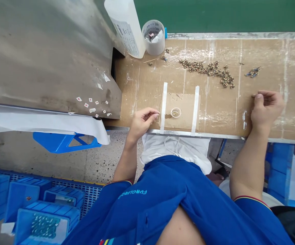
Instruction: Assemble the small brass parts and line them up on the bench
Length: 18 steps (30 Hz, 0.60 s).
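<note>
Though neither visibly holds anything, left hand (142,123) narrow at 9 o'clock of a wire ring (176,112), right hand (266,109) narrow at 3 o'clock

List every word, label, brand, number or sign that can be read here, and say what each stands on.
Blue shirt: white letters, upside down in this view, roughly "FUNGLING"; the exact letters are uncertain.
White bottle label: printed lines, too small to read.
Coloured mark on the shirt's lower edge: cut off by the frame, unreadable.
</note>
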Available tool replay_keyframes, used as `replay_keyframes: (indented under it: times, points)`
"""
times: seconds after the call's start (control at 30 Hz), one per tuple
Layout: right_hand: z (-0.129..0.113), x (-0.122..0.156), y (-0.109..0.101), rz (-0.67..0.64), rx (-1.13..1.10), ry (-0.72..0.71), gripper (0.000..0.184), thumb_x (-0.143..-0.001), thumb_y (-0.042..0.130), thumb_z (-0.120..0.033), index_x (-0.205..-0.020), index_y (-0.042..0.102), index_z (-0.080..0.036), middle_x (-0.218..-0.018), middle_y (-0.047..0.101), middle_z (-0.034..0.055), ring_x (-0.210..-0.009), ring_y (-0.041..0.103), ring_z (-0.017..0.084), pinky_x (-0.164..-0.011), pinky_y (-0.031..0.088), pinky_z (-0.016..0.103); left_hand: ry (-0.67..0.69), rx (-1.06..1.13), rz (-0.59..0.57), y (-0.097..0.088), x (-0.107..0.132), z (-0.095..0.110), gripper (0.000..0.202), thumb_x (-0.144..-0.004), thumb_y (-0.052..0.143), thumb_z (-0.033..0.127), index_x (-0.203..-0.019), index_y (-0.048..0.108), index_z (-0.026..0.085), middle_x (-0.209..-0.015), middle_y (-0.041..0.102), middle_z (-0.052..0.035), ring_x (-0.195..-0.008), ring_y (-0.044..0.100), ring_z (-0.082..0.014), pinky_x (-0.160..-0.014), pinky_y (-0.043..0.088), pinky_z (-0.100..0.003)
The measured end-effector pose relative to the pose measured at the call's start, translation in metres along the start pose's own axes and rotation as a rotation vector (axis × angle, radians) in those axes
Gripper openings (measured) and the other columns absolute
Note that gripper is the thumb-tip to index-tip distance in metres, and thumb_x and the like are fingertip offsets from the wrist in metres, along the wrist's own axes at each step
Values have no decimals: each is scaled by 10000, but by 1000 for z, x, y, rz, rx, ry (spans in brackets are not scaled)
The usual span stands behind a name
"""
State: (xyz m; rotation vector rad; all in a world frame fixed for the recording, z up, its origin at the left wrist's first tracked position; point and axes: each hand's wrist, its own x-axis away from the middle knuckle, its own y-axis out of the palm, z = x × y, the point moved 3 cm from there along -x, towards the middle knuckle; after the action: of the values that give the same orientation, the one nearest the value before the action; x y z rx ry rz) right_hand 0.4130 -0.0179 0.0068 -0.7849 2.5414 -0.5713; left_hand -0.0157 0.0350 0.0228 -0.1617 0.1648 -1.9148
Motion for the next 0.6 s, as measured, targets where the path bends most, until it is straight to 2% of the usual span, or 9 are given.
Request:
replay_keyframes:
  times: [0.13, 0.2, 0.27, 0.33, 0.37, 0.43, 0.5, 0.6]
  points:
    - [-7, 6, 2, 34, -34, 12, 88, -801, 562, -153, -788, 587, -236, -792, 657, 56, -801, 698, 218, -857, 559, 420, -16, 94, -55, 3, 1, -3, 157, -785, 789, 284, -906, 797, 185, -864, 733, -51, -764, 656, -140, -702, 554, -264]
    - [-19, 19, 4, 43, -99, -10, 20, -824, 582, -216, -818, 597, -229, -793, 667, 53, -787, 698, 208, -831, 567, 410, 6, 121, -68, 4, 0, -5, 137, -790, 796, 277, -908, 815, 210, -855, 725, -51, -774, 649, -143, -716, 557, -276]
    - [-36, 41, 10, -1, -168, -58, 99, -847, 619, -317, -864, 623, -220, -801, 688, 49, -777, 697, 198, -797, 574, 392, 27, 140, -69, 5, -1, -7, 110, -796, 802, 268, -897, 828, 238, -839, 708, -47, -783, 641, -142, -718, 553, -279]
    - [-56, 67, 21, -126, -221, -97, 206, -865, 647, -426, -889, 646, -221, -794, 702, 33, -749, 692, 185, -750, 580, 370, 45, 158, -61, 6, -2, -7, 99, -786, 816, 259, -883, 835, 260, -842, 695, -42, -809, 643, -143, -731, 553, -281]
    - [-66, 82, 29, -234, -237, -109, 236, -870, 657, -460, -896, 663, -226, -802, 713, 27, -745, 694, 179, -740, 582, 361, 54, 168, -57, 7, -3, -7, 98, -782, 822, 258, -878, 837, 268, -863, 700, -44, -838, 651, -146, -751, 557, -284]
    - [-83, 109, 48, -471, -273, -150, 256, -880, 667, -484, -917, 695, -232, -820, 732, 31, -751, 703, 181, -727, 586, 350, 63, 194, -56, 10, -4, -7, 91, -795, 818, 272, -883, 838, 274, -912, 724, -51, -887, 669, -154, -798, 568, -298]
    - [-95, 129, 66, -653, -302, -178, 266, -881, 684, -480, -974, 720, -234, -856, 748, 41, -759, 702, 187, -715, 586, 345, 53, 211, -75, 14, -4, -7, 108, -822, 802, 302, -919, 836, 270, -923, 744, -59, -874, 683, -157, -804, 575, -307]
    - [-103, 143, 84, -755, -288, -204, 215, -892, 696, -437, -964, 729, -236, -836, 741, 31, -694, 654, 171, -637, 550, 320, 50, 187, -79, 21, -2, -10, 169, -843, 792, 350, -969, 829, 244, -888, 746, -62, -813, 681, -150, -741, 568, -290]
